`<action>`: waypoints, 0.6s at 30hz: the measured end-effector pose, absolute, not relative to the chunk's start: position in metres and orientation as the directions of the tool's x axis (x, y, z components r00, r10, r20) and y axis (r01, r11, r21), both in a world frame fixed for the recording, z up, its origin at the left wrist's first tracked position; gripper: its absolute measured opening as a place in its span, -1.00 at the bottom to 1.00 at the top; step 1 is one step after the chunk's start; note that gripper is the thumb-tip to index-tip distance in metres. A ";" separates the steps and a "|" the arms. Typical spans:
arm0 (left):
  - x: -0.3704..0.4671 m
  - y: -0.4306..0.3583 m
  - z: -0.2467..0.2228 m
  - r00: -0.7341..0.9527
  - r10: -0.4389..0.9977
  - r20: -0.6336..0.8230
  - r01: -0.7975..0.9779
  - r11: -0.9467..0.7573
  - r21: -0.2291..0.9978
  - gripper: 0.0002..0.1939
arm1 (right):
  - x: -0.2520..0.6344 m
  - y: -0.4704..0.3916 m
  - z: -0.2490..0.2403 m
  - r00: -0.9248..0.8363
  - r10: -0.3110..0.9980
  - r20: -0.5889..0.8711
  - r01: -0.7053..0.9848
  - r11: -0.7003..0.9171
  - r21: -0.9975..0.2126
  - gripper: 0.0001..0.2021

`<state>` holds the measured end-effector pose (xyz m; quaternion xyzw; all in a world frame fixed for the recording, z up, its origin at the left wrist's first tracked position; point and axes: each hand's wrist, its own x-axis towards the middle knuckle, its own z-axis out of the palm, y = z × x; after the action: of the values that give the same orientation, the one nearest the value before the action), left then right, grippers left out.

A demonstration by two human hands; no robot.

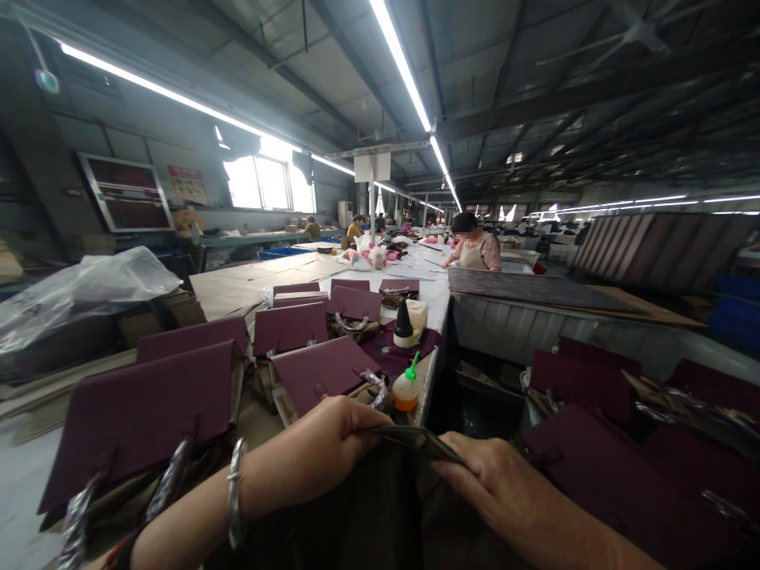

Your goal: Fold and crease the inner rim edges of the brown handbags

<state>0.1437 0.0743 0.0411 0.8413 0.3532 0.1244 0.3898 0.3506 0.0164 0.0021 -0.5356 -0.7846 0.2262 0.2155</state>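
Observation:
A dark olive fabric piece (409,438) is stretched between my hands, its folded edge on top and the rest hanging down in shadow. My left hand (341,431), with a silver bangle on the wrist, pinches the edge at its left end. Thumb and fingers of my right hand (484,471) close on the right end. Just beyond the fabric stands a small squeeze bottle (406,391) with orange liquid and a green nozzle. Maroon handbags (321,370) with plastic-wrapped handles lie close to my left hand.
Several maroon bags (148,404) crowd the table at left; others (623,459) lie at right. A cream container with a black cone cap (416,323) stands near the table edge. Clear plastic sheeting (89,285) lies far left. A co-worker (476,244) works farther along the table.

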 end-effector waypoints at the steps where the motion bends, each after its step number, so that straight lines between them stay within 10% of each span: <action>1: 0.144 0.074 0.041 0.719 0.692 -0.063 0.494 -0.446 0.746 -0.67 | 0.351 0.017 0.002 -0.335 0.937 0.099 0.738 0.327 -0.590 -0.76; 10: 0.146 0.080 0.031 0.718 0.694 -0.062 0.464 -0.410 0.785 -0.69 | 0.356 0.010 0.008 -0.311 0.950 -0.012 0.575 0.178 -0.799 -0.60; 18: 0.145 0.082 0.035 0.756 0.648 -0.090 0.454 -0.420 0.786 -0.69 | 0.363 0.006 0.005 -0.337 0.941 -0.011 0.661 0.229 -0.714 -0.82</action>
<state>0.1454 0.0820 0.0350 0.8348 0.3302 0.1142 0.4256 0.3626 0.0061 0.0051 -0.5323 -0.7526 0.3197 0.2191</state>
